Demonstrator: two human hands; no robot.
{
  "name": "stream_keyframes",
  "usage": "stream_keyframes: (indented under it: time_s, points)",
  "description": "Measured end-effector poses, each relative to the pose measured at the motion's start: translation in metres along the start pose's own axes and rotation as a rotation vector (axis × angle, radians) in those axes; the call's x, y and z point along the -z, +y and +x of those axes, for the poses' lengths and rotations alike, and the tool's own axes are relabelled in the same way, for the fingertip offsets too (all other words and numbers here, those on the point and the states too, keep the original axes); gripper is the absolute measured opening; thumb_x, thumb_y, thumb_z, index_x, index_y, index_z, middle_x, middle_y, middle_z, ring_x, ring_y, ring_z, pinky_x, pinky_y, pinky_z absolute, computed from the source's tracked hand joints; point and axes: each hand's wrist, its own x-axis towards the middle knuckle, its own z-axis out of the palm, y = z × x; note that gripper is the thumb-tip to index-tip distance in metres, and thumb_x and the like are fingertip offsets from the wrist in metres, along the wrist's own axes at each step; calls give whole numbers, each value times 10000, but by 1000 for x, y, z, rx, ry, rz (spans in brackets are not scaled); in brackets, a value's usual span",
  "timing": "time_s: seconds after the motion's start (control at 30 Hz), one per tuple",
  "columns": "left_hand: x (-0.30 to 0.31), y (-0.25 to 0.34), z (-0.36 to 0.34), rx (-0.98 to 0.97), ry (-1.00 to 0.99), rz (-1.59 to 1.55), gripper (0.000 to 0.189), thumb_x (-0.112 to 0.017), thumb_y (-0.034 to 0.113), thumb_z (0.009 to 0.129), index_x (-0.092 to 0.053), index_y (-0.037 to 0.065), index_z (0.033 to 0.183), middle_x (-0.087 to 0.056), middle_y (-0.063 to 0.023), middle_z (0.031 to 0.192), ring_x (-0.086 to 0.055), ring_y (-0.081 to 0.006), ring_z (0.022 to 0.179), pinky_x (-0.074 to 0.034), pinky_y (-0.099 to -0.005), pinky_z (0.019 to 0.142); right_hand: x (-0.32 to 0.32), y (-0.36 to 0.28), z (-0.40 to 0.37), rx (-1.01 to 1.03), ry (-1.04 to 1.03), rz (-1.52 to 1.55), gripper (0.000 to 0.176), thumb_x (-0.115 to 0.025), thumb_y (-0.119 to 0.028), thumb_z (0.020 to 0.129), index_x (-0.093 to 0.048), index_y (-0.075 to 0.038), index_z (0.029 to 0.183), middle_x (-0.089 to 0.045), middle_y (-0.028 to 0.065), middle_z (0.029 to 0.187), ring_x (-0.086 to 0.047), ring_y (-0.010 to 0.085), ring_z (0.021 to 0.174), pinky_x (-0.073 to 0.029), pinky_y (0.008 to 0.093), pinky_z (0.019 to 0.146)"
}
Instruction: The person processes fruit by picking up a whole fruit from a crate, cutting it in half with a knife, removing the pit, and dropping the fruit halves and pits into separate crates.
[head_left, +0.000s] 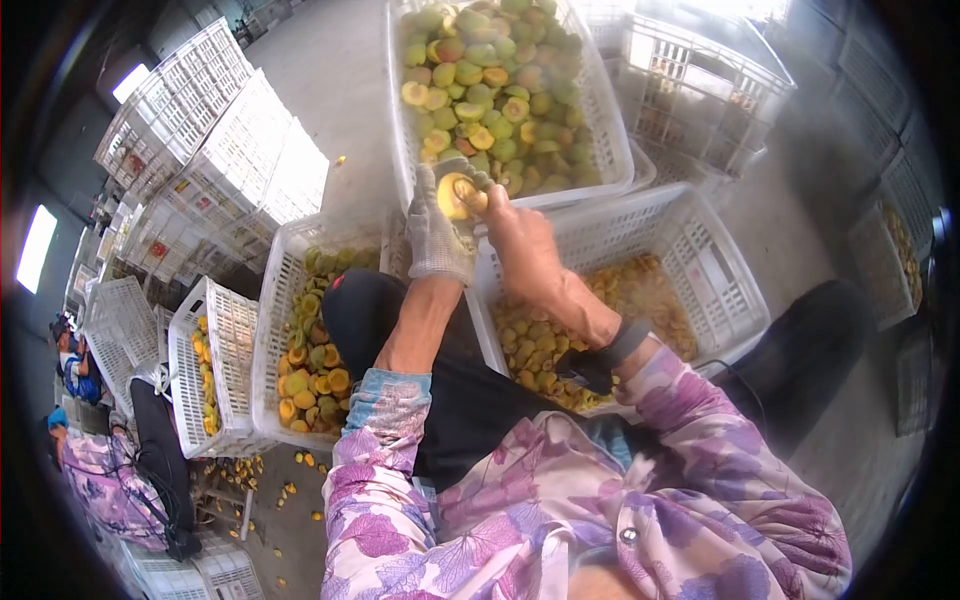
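My left hand (441, 240), in a pale work glove, is closed around a halved yellow-fleshed fruit (452, 198), probably a peach, cut face up. My right hand (527, 250) is bare and closed, its thumb and fingers pressed at the fruit's right edge. Whatever it grips is too small and covered to make out. Just beyond both hands, a white crate (615, 120) is heaped with green and reddish fruit (480, 80), some cut open. Under my right forearm, another white crate (735, 275) contains yellow fruit pieces (535, 350).
Left of my knee stands a crate (268, 330) of orange halves and greenish pieces. Beside it is a smaller crate (235, 360). Stacked crates (215, 140) rise at the back left, more (700, 85) at the back right. Fruit bits lie on the floor. Other people (110, 480) sit at far left.
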Motion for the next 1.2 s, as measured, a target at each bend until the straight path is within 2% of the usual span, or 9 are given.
stream_keyframes:
  time_s: [0.2,0.27,0.37,0.53,0.6,0.77,0.97,1.1,1.2]
  points:
    - [0,2,-5,26,29,-21,440,-454,420,972,-614,13,922,-639,-108,787,-621,-211,696,-532,-319,656,12,7,1,257,-4,244,186,-570,-52,814,-458,10,950,-584,173,652,-585,375,594,-460,418,527]
    - [-7,3,-13,13,4,-34,478,-447,415,974,-615,8,788,-622,-113,693,-609,-205,621,-510,-288,583,43,-8,6,-301,-622,545,175,-577,-81,835,-483,-1,960,-545,64,633,-530,201,494,-418,334,432]
    - [4,5,-2,-24,-314,-23,508,-458,404,972,-597,15,676,-597,-113,614,-593,-207,560,-483,-277,538,50,13,-12,-401,-952,1283,166,-580,-116,851,-519,-20,972,-520,-4,667,-465,68,498,-360,247,390]
    - [-15,17,-19,5,-316,125,482,-495,402,960,-566,61,627,-565,-81,589,-564,-193,543,-477,-301,549,31,39,-26,-302,-601,819,129,-605,-126,845,-558,-17,893,-546,23,666,-498,88,544,-399,252,469]
    - [-23,22,-29,219,-148,5,473,-504,440,950,-545,97,627,-529,-51,590,-541,-182,565,-485,-325,574,8,85,-15,323,-397,384,137,-614,-88,826,-561,25,883,-573,93,677,-558,161,600,-437,328,549]
    - [-3,-3,-24,175,-245,-33,505,-449,502,957,-585,91,696,-596,-61,696,-583,-193,657,-504,-332,656,45,82,-3,448,-590,242,337,-587,-81,824,-487,-13,1139,-545,134,979,-499,227,867,-425,354,754]
    - [-16,-10,-37,48,-142,148,526,-408,483,979,-627,42,793,-643,-94,758,-617,-186,695,-520,-311,670,80,43,-16,-342,-937,832,213,-569,-102,868,-524,-49,1070,-478,-15,763,-491,130,690,-418,293,622]
    - [-15,-7,-35,137,-227,-4,491,-400,440,991,-605,45,785,-627,-94,753,-612,-199,699,-522,-318,680,79,41,-16,-20,-919,632,174,-528,-161,923,-521,-58,1064,-506,-5,828,-478,75,742,-408,264,652]
    - [-7,-13,-26,19,-393,115,449,-407,443,986,-581,63,822,-614,-89,795,-602,-210,761,-513,-342,730,99,11,-13,-372,-928,727,149,-472,-145,945,-498,-60,1065,-506,-6,903,-471,53,794,-397,241,691]
